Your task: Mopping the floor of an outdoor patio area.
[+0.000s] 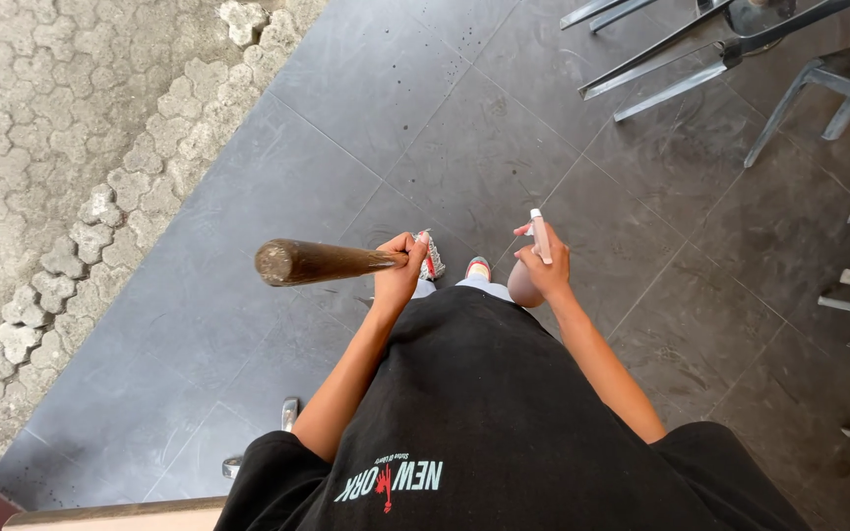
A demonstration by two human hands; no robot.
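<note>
1. Left hand: its grip is pressed together around a wooden handle, thick, round and dark brown. The handle runs out to the person's left, about level, its blunt worn end facing the camera. What it is fixed to at the hand end cannot be made out.

2. Right hand: its grip is wrapped round a small spray bottle with a pale, pinkish-white head that stands up above the fingers. The bottle's body is hidden in the palm, so how full it is cannot be told.

3. Position: both hands are held in front of the black T-shirt, above the floor of large dark grey tiles. Two shoes with red trim show between the hands, toes pointing away from the viewer.

4. Surroundings: grey metal chair legs stand toward the floor's far right corner and along its right edge. The left edge of the tiles meets pale cobbled paving along a ragged line of loose stones.

5. Progress, as judged: the bottle is in hand but no mist, wet patch or foam shows on the tiles, which carry dull scuffs and small dark spots. The work looks barely begun, with the whole visible floor left to treat.
</note>
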